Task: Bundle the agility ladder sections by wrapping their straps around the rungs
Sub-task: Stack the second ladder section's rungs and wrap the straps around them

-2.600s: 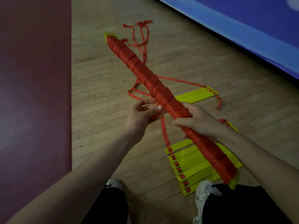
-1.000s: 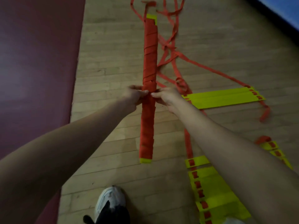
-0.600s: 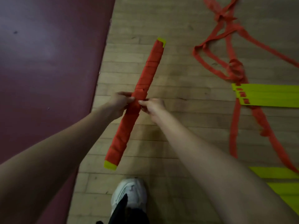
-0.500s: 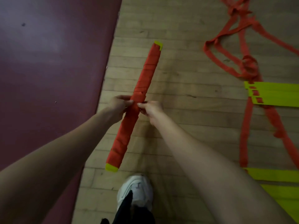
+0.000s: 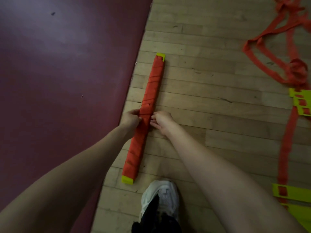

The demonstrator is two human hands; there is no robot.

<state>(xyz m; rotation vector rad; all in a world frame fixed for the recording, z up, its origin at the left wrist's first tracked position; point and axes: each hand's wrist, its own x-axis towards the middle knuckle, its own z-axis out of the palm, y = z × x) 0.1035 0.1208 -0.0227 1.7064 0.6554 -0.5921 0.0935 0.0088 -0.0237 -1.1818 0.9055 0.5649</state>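
A finished bundle (image 5: 151, 91) of ladder rungs, wound end to end in red strap with only its yellow tips showing, lies flat on the wood floor (image 5: 218, 132) just beside the edge of a maroon mat (image 5: 67, 81). The person bends over it, one white shoe (image 5: 159, 197) near its closer end. The left hand (image 5: 131, 117) grasps the bundle's left edge about midway along, thumb and fingers curled onto the wrap. The right hand (image 5: 161, 120) rests at the opposite edge with its fingers slack, touching the strap at most and clamping nothing. No loose tail can be seen at the point between the hands, so whether the strap end is tucked under a turn cannot be told. The step in hand looks like the close of one section: seating the bundle on the floor and checking that the wrap holds. Well apart to the right, loose straps (image 5: 287, 145) trail in loops across the boards, with unwrapped yellow rungs (image 5: 299, 193) threaded on them. The next move probably calls for letting go here, turning to those rungs, stacking them flush and winding their straps tightly round.
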